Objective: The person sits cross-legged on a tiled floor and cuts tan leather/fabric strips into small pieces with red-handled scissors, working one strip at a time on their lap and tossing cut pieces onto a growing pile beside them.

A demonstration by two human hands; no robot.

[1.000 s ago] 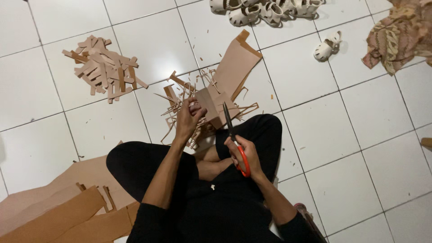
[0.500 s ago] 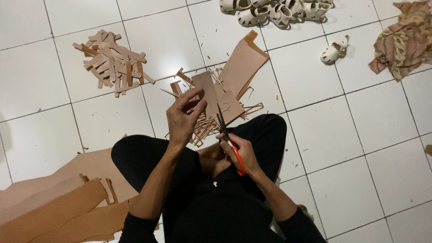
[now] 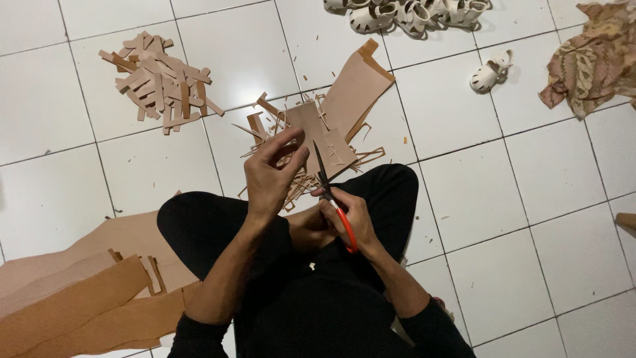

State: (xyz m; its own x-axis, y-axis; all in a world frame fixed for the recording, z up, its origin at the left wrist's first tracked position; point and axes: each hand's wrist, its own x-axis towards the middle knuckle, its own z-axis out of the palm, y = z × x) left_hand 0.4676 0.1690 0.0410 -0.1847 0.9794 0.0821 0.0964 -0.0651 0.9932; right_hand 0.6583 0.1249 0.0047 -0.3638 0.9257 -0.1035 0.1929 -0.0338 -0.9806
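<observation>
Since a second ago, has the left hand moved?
Yes. The left hand has lifted off the scrap heap on the floor and come back toward the black knee, holding a tan piece beside the scissors.

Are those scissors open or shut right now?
Shut, as far as shows: the scissors in the right hand show one dark line.
</observation>
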